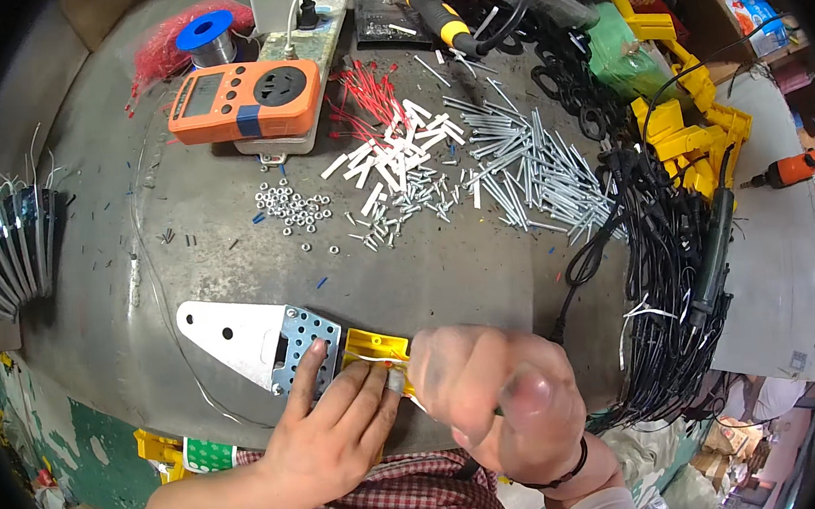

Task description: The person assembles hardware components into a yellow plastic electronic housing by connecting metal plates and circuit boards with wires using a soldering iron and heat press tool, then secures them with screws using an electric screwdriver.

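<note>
A soldering-iron-like flat tool lies near the table's front edge: a white metal blade [240, 332] with two holes, a perforated metal plate [305, 346] screwed to it, and an open yellow plastic handle [374, 344]. White wire runs inside the handle. My left hand [331, 431] rests over this piece, its index finger on the perforated plate and its other fingers bent onto the handle; its thumb is hidden. Over the handle's right end, my right hand [502, 392] is closed and partly blurred. Whatever its fingers hold is hidden.
Loose nuts [292, 206], short screws [422, 195], long bolts [545, 160], white sleeves [399, 158] and red-tipped leads [370, 98] lie beyond. An orange meter [244, 101] and solder spool [208, 41] stand at the back. Black cables [656, 271] and yellow handle pieces [698, 137] crowd the right; metal plates [14, 245] stand left.
</note>
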Demonstrator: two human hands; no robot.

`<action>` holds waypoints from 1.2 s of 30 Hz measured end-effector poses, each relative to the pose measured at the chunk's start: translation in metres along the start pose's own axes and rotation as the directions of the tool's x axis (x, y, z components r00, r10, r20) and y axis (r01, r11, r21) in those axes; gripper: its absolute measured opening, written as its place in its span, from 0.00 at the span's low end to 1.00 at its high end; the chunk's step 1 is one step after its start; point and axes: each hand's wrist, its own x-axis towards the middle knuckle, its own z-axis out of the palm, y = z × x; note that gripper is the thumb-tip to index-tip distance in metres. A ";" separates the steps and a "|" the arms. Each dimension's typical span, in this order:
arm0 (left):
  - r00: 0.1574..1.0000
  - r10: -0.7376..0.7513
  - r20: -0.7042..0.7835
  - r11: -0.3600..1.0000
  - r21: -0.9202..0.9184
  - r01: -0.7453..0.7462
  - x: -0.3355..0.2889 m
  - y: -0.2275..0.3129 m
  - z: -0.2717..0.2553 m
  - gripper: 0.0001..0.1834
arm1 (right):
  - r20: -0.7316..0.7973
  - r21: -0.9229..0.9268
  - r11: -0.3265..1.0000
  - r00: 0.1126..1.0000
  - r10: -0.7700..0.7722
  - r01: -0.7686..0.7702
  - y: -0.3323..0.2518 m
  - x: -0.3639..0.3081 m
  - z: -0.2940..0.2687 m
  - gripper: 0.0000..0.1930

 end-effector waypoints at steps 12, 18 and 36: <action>0.955 -0.124 -0.271 0.852 -0.523 -0.038 0.028 -0.033 -0.060 0.20 | 0.461 -0.121 0.985 0.886 -0.050 0.119 0.037 0.011 -0.032 0.06; 0.829 -0.107 -0.548 0.624 -0.686 -0.373 0.090 -0.004 -0.031 0.17 | 0.266 0.288 0.958 0.961 -0.072 -0.008 0.098 -0.004 0.000 0.08; 0.935 0.251 -0.249 0.951 -0.118 -0.287 0.021 -0.008 0.019 0.16 | 0.001 -0.993 0.112 0.971 -0.239 0.029 -0.041 -0.006 -0.128 0.25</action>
